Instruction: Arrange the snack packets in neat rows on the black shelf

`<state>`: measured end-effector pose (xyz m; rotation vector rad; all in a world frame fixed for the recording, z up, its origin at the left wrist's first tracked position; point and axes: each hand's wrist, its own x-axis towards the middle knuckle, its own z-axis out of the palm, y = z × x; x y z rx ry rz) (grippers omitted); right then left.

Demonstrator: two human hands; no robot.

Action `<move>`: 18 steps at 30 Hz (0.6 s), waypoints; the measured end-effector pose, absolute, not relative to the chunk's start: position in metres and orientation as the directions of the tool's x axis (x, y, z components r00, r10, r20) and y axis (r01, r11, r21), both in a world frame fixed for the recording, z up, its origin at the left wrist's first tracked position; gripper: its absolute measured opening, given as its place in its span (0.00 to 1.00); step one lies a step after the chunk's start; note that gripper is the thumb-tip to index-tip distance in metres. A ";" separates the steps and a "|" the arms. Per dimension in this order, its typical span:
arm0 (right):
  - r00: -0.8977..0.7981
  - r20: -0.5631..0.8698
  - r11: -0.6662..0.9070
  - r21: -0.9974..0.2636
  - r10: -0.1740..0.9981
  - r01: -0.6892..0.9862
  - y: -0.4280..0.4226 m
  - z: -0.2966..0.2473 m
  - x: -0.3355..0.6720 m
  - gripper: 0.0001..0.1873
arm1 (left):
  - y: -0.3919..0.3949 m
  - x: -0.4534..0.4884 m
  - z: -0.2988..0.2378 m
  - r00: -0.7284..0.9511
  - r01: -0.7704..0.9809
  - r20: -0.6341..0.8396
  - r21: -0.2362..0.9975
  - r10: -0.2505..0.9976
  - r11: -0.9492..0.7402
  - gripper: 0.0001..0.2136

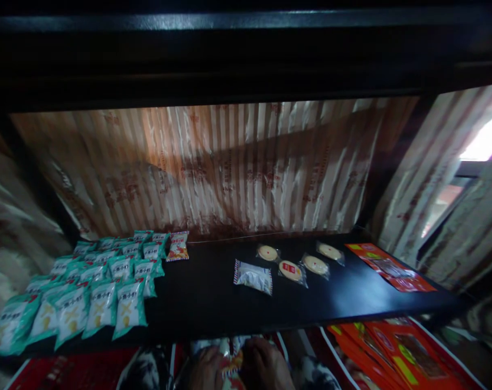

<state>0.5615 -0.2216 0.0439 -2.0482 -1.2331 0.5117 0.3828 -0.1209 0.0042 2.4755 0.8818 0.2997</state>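
Observation:
At the bottom edge, my left hand [208, 367] and my right hand [269, 364] are low in a red box, below the shelf front. Between them lies a shiny snack bag [232, 362] with orange and white print. The fingers of both hands are curled in against the snack bags there, though dim light blurs the exact grip. More packets show behind the fingers. Above, on the black shelf [197, 303], a silvery snack bag [253, 277] lies face down, and an orange-and-white bag [178, 246] rests by the green group.
Several green snack bags [102, 309] stand in rows at the shelf's left. Round wrapped biscuits [315, 265] lie right of centre. Red flat packets [387, 265] sit at the right end. A box of orange packets [404, 352] is below right. A dark beam [246, 54] crosses overhead.

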 end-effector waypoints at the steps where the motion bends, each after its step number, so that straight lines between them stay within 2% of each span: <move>1: 0.471 0.031 -0.317 -0.701 0.882 0.639 -0.221 0.046 0.560 0.18 | -0.122 0.381 0.010 0.725 0.572 0.060 0.502 0.686 -0.649 0.16; 4: 0.475 0.103 -0.307 -0.641 0.874 0.703 -0.216 0.055 0.554 0.18 | -0.125 0.378 0.026 0.582 0.674 0.147 0.461 0.799 -0.576 0.18; 8: 0.449 0.191 -0.273 -0.572 0.873 0.774 -0.218 0.053 0.550 0.18 | -0.130 0.374 0.026 0.497 0.718 0.255 0.417 0.829 -0.558 0.18; 11: 0.439 0.234 -0.254 -0.549 0.868 0.796 -0.226 0.034 0.554 0.17 | -0.132 0.363 0.014 0.444 0.748 0.239 0.433 0.864 -0.504 0.18; 13: 0.509 0.273 -0.299 -0.553 0.816 0.777 -0.230 0.020 0.560 0.15 | -0.130 0.353 0.005 0.356 0.791 0.217 0.449 0.909 -0.416 0.18; 16: 0.685 0.184 -0.464 -0.611 0.705 0.642 -0.231 0.007 0.568 0.18 | -0.123 0.341 -0.003 0.222 0.859 0.162 0.433 0.962 -0.271 0.19; 18: 0.727 0.091 -0.529 -0.625 0.680 0.574 -0.226 0.006 0.573 0.21 | -0.117 0.337 -0.006 0.207 0.887 0.049 0.411 0.977 -0.208 0.19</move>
